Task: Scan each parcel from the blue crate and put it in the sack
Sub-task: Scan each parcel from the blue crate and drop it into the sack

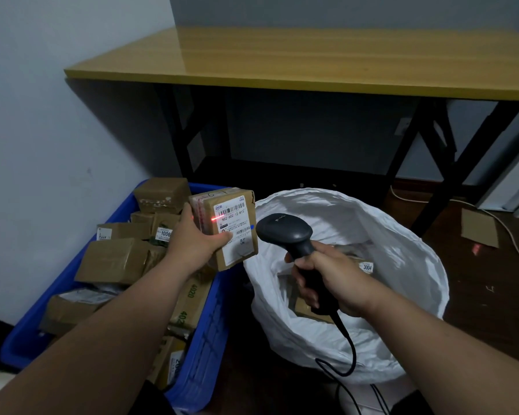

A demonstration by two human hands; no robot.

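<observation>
So right now I've got a small cardboard parcel (225, 227) in my left hand (194, 239), fingers wrapped behind it and thumb pinching the front near the label's lower left corner, held up over the right rim of the blue crate (203, 348), just beside the sack (372, 235). My right hand (321, 280) is curled tight round the handle of the scanner (285, 235), nose aimed at the label. The red line is landing on the label's left edge and spilling onto the taped side, so I'd say the scan isn't clean yet. My tip: tilt the box a bit so the label faces the scanner squarely and nudge the beam right so it crosses a whole barcode. Keep the thumb off the lower barcode too, it's sitting close. Then it's a short drop into the sack's open mouth, where a few parcels already lie. Plenty still left in the crate.
</observation>
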